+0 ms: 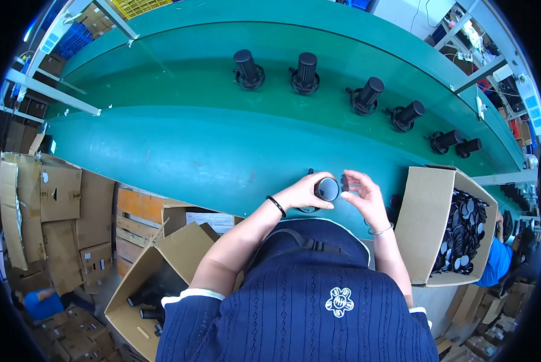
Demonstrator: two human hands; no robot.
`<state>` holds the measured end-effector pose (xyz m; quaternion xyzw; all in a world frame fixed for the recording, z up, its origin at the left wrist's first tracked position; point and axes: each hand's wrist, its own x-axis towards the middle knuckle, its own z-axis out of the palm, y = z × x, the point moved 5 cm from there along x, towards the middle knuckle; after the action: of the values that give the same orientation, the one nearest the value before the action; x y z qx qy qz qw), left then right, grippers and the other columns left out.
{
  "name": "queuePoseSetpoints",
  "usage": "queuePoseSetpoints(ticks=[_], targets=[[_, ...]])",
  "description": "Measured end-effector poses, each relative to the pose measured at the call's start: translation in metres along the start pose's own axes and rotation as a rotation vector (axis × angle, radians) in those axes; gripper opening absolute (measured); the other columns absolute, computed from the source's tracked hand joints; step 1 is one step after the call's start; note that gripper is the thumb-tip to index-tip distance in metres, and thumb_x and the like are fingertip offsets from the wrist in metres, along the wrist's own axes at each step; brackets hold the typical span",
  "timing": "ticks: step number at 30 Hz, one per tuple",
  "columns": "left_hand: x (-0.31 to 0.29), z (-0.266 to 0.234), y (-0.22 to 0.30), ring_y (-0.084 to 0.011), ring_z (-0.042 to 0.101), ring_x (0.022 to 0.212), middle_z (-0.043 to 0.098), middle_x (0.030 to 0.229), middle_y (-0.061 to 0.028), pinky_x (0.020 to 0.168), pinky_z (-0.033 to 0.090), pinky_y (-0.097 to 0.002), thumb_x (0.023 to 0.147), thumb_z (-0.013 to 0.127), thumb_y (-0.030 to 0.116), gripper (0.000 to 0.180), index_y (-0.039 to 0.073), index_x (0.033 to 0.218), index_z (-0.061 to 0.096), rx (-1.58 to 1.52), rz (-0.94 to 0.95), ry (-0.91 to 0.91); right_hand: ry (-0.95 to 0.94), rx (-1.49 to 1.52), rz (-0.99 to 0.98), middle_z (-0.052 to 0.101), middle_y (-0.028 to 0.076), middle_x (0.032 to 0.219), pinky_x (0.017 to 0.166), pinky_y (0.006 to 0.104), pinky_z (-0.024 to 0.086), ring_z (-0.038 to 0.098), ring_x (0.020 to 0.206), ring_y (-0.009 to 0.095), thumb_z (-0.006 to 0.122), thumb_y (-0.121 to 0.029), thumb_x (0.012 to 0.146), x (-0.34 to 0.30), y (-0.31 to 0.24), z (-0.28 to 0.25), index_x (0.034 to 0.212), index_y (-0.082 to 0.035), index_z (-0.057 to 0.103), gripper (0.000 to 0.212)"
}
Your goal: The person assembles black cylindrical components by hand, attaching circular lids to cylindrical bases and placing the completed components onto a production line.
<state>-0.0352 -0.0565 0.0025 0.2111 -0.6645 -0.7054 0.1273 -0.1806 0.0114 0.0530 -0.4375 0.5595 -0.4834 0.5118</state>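
1. Centre of the frame, slightly right: the left hand (300, 193) is clamped round the side of a black cylinder (327, 189), thumb and fingers against it, its round end facing the camera.
2. The cylinder lies at the right edge of that hand, between the two hands, over the green surface (180, 157); parts of a dark ring base (308, 210) show below the left hand.
3. Just right of the cylinder, the right hand (367, 198) has its thumb and fingertips closed on a thin dark piece (344, 183), which sits at the hand's left side, near the cylinder's end.
4. Right of the frame: an open cardboard box (421, 223) holds many black discs (463, 232).
5. Top centre to upper right: six black cylinders on ring stands (306, 72) form a spaced row.
6. Lower left: another open box (125, 301) contains black cylindrical parts (151, 314).
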Motion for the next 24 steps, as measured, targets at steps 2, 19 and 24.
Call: queuePoseSetpoints(ticks=[2,19,24], targets=[[0.0,0.001,-0.007,-0.0194,0.053,0.101,0.055,0.109,-0.0094,0.087,0.044,-0.0331,0.061,0.082,0.023,0.065,0.004,0.115,0.051,0.012,0.015,0.075,-0.054,-0.475,-0.156,0.058,0.011,0.109,0.088,0.0333,0.044,0.053,0.103,0.022,0.071,-0.006,0.071,0.002,-0.032,0.018,0.114,-0.004,0.057,0.045],[0.003,0.006,-0.014,-0.0206,0.054,0.097,0.055,0.105,-0.0116,0.085,0.044,-0.0333,0.063,0.08,0.023,0.065,0.003,0.115,0.047,0.042,0.07,0.146,-0.087,-0.705,-0.15,0.058,0.014,0.108,0.089,0.036,0.043,0.053,0.102,0.03,0.076,-0.004,0.059,0.005,-0.031,0.037,0.106,-0.001,0.062,0.049],[0.001,0.005,-0.015,-0.0208,0.055,0.095,0.055,0.104,-0.0116,0.083,0.045,-0.034,0.062,0.08,0.024,0.065,0.003,0.114,0.047,0.096,0.083,0.174,-0.114,-0.743,-0.144,0.058,0.012,0.109,0.09,0.0351,0.043,0.054,0.103,0.028,0.077,-0.005,0.057,0.006,-0.029,0.037,0.108,-0.004,0.063,0.053]])
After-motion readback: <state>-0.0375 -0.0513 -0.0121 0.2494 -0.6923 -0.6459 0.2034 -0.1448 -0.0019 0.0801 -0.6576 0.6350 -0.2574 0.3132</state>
